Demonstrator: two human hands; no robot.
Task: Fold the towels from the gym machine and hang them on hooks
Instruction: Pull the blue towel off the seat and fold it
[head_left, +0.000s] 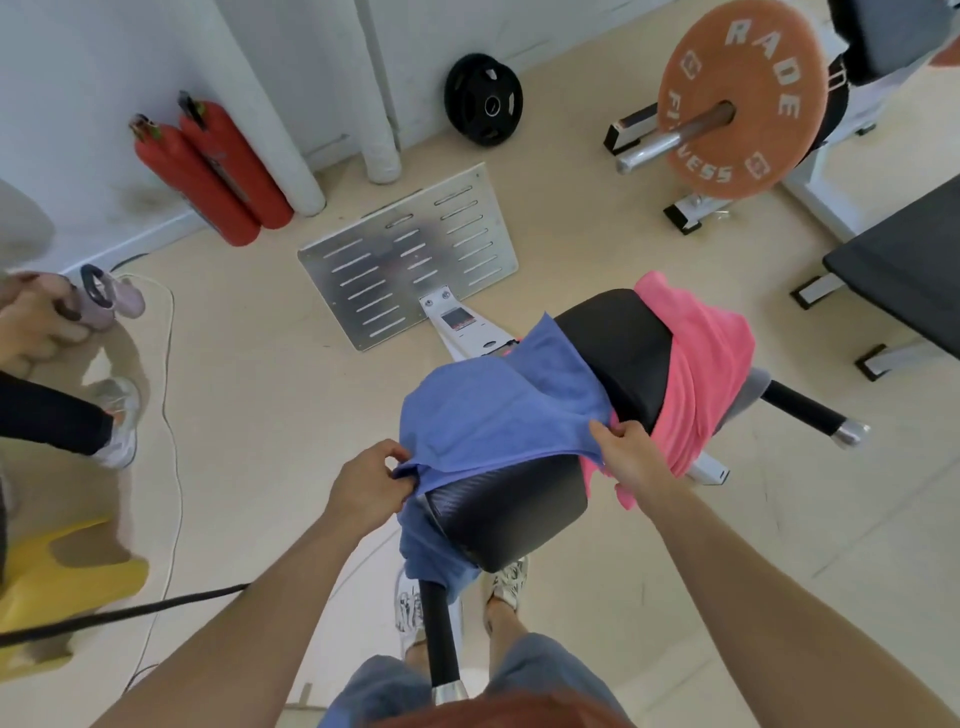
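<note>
— What sits closest?

— A black handle bar (439, 639) with a chrome tip, rising between the person's two shoes. Just beyond it is the near pad (514, 514) of the gym machine, black and ribbed.

— And the hands?

— Both are on the blue towel (498, 410). The left hand (369, 483) pinches its near left corner between thumb and fingers. The right hand (631, 457) grips its near right edge, thumb on top.

— Where does that towel lie?

— It is draped across the near pad, one end hanging down beside the handle bar, the other reaching up onto the far pad (618, 348). A pink towel (701, 364) is slung over the far pad's right side, and its lower end hangs just beside the right hand.

— The room?

— The floor (270, 415) is pale beige. A slotted metal footplate (410, 260) stands at the machine's front. Two red fire extinguishers (208, 171) lean against the white wall (78, 78), and a black weight plate (483, 98) rests against it further right. An orange plate (743, 98) sits on a bar at upper right, with a black bench (904, 260) below it.

— Anyone else?

— Another person (52, 415) stands at the left edge, near a thin cable (171, 405) trailing over the floor.
</note>
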